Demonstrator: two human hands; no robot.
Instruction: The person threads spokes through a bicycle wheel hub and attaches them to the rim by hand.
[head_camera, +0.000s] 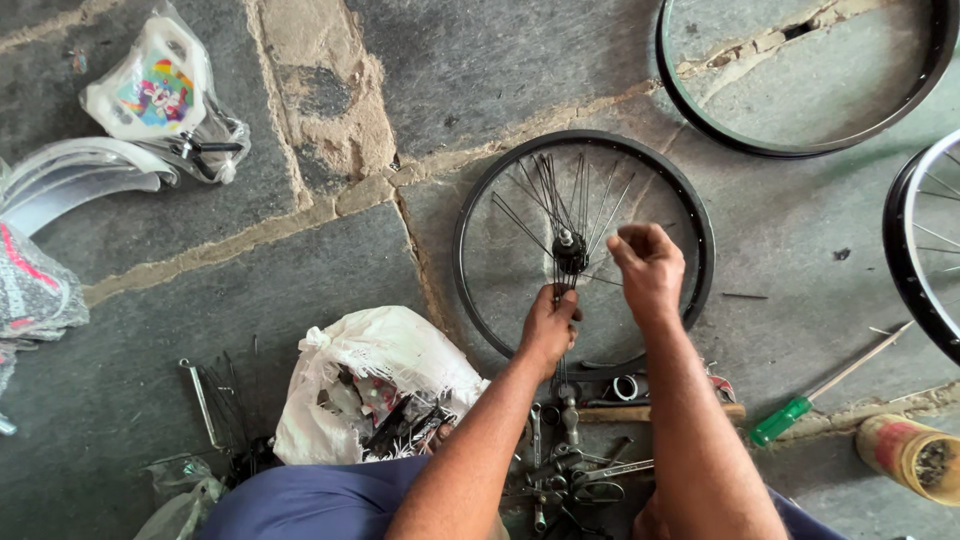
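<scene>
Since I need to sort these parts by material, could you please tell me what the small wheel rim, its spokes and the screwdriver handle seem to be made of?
The small wheel rim looks like black-painted metal, with an even dark sheen. The spokes seem thin dark steel wire; the left hand grips some. The screwdriver handle appears translucent green plastic.

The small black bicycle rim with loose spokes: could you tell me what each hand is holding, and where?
The left hand grips a bundle of thin metal spokes near their lower ends, below the hub. The right hand is closed beside the hub; what it pinches cannot be told.
</scene>
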